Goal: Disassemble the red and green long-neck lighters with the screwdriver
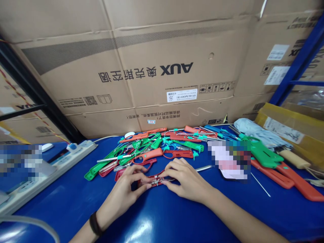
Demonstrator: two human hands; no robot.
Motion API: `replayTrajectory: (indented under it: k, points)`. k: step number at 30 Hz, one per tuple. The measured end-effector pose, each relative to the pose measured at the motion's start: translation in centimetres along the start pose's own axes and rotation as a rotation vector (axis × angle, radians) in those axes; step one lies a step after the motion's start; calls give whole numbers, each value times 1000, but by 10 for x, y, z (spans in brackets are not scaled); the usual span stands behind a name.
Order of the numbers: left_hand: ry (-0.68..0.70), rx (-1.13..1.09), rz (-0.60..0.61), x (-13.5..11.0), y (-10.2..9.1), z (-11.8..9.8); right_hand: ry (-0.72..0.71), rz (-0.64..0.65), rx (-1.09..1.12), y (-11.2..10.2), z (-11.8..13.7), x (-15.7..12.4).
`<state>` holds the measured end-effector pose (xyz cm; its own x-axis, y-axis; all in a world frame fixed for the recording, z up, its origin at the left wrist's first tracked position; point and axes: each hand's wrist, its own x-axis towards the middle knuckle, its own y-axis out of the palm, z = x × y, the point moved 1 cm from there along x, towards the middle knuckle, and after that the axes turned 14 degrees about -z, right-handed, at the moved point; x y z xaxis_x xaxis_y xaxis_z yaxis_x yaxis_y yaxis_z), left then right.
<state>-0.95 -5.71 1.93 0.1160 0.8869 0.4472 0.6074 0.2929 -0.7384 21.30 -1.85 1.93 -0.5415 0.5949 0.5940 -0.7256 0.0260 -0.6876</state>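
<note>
Both hands meet over an opened red long-nosed lighter (pixel 157 180) at the middle of the blue table. Its half shell faces up, with small metal and wire parts showing inside. My left hand (pixel 131 185), a dark band on its wrist, grips the shell's left end with thumb and fingers. On the other end my right hand (pixel 181 179) is closed, thumb and fingertips near the inner parts. A metal tube (pixel 204 168) sticks out to the right from behind the right hand. My fingers hide much of the shell.
Behind the hands lies a pile of red, green and blue lighter parts (pixel 149 136). To the right are a phone (pixel 225 160), a thin metal rod (pixel 260 185), assembled lighters (pixel 298 182) and a light-blue cloth (pixel 255 130). A power strip (pixel 50 179) runs along the left; a cardboard wall (pixel 152 44) stands behind.
</note>
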Motion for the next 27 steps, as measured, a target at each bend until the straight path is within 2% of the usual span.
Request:
replayTrajectory:
  k: [5, 13, 22, 27]
  points:
    - [19, -84, 100, 5, -1, 4, 31, -33, -6, 1, -1, 0]
    - [26, -81, 77, -5, -4, 9, -14, -7, -12, 4, -1, 0]
    - [33, -128, 96, -2, 1, 10, 155, -5, 74, 12, -3, 5]
    - [45, -151, 81, -4, 3, 8, 122, 59, 65, 11, -6, 13]
